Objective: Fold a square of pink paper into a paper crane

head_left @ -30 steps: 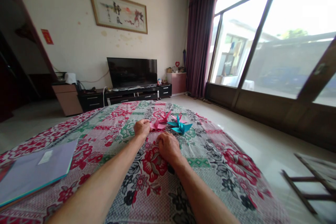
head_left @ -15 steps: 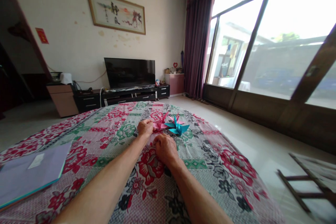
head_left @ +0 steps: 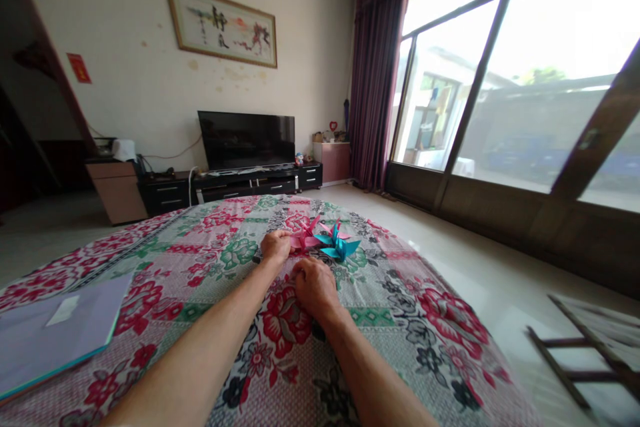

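My left hand (head_left: pixel 275 245) is closed, its fingertips at the left tip of a pink folded-paper crane (head_left: pixel 303 240), and it appears to pinch that tip. Just in front of the same crane, on the near side, my right hand (head_left: pixel 316 284) rests low over the tablecloth with curled fingers. Its fingertips are hidden, so I cannot see whether anything is in them. A blue paper crane (head_left: pixel 340 245) stands to the right of the pink one, close against it. Behind the blue crane, partly covered, is a second pink crane (head_left: pixel 344 232).
A flowered tablecloth (head_left: pixel 240 253) covers the round table. Stacked coloured paper sheets (head_left: pixel 30 340) with a small white piece (head_left: pixel 64 310) on top lie at the left. A dark-framed stool or chair (head_left: pixel 580 357) stands on the floor at right. A television (head_left: pixel 247 140) stands beyond the table.
The view has shifted very slightly. Both hands and the cranes stay in nearly the same places.
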### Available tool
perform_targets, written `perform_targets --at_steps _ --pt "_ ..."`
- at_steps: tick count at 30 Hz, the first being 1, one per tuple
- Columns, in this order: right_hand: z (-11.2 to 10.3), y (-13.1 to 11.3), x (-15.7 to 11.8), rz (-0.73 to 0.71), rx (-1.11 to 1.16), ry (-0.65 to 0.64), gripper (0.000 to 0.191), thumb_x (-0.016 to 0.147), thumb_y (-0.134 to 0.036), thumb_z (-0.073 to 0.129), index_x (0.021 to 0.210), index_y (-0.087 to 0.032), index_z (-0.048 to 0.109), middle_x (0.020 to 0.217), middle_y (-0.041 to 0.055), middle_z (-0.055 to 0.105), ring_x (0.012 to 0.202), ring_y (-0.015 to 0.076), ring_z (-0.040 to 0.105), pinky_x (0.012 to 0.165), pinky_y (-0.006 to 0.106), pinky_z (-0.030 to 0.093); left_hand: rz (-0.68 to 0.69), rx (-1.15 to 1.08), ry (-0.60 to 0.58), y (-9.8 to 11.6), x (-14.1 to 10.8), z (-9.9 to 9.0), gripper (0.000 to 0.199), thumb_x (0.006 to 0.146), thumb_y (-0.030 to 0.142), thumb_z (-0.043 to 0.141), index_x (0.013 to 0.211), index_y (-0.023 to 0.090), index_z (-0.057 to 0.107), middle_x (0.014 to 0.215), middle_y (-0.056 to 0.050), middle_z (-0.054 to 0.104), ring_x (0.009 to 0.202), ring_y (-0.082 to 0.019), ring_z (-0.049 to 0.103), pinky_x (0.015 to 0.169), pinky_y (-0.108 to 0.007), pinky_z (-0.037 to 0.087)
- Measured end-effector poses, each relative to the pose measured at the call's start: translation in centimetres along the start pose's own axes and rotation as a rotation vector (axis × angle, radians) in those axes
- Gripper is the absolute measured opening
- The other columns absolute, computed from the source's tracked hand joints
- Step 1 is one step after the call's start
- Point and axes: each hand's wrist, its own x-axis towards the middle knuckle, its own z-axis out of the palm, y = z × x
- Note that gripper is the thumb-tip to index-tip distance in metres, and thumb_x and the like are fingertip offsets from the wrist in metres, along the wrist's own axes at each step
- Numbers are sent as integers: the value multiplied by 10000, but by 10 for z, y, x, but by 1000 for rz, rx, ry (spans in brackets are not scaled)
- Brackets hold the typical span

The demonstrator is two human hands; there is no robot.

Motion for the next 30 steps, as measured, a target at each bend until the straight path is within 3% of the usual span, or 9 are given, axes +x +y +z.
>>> perform_targets --at_steps 9,18,30 --pt "-2 -2 0 -2 5 4 231 775 -150 437 784 -213 660 851 35 651 789 159 541 698 240 339 2 19 -6 2 -1 -1 285 683 189 511 920 164 667 656 -40 695 511 -134 631 402 -166 392" --pt "-3 -3 1 9 12 -3 217 767 -152 452 774 -210 661 840 31 650 786 155 544 700 240 336 35 108 18 -3 7 -2 293 701 253 500 918 174 681 630 -38 693 531 -150 642 461 -189 420" --pt "-2 -2 0 10 12 3 224 776 -161 442 765 -215 659 831 28 648 778 151 542 689 239 331 17 186 44 -12 19 -9 348 649 144 535 967 164 676 556 -36 673 508 -147 624 441 -183 407"
